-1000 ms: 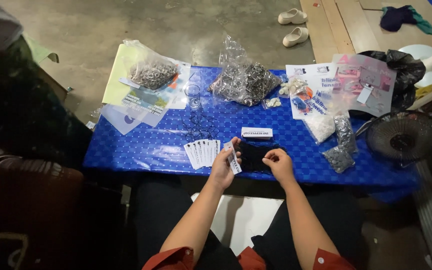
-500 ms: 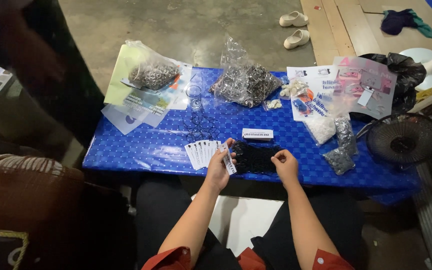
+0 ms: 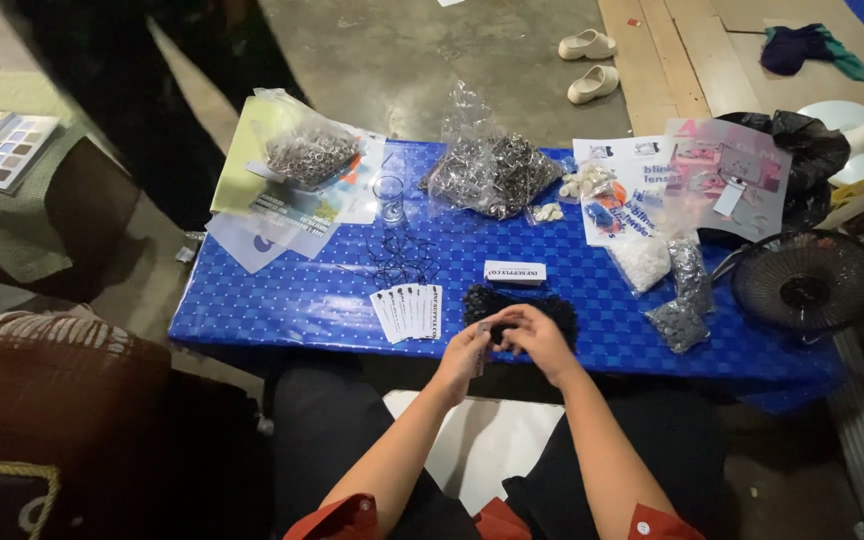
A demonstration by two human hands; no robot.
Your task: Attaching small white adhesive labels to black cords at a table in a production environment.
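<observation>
Both hands meet at the near edge of the bench (image 3: 282,300), which wears a blue patterned cover. The left hand (image 3: 464,352) and the right hand (image 3: 540,338) are each clenched on a small white tag (image 3: 482,345) pinched between the fingertips; the tag is mostly hidden by the fingers, and its shape is hard to make out. Just behind the hands lies a dark pile of small black pieces (image 3: 522,300), touching the knuckles.

To the left of the pile, a fan of about six white cards (image 3: 409,311) lies face up. Behind the pile sits one small white box (image 3: 514,272), long and flat, with dark print.

Further back there are two clear bags of metal rings: one (image 3: 310,155) at the left on top of yellow and white sheets, one larger (image 3: 492,170) at the middle. Between them stands one clear glass cup (image 3: 389,198). A tangle of thin black loops (image 3: 402,262) lies in front of the cup.

At the right are printed paper sheets (image 3: 642,170) in white, blue and pink, one bag of white bits (image 3: 640,260), and two small bags of grey pieces (image 3: 687,295). A round black fan grille (image 3: 807,282) sits at the bench's right end.

Two pale shoes (image 3: 589,62) stand on the floor beyond. At the left edge a colour palette (image 3: 4,150) is partly cut off.
</observation>
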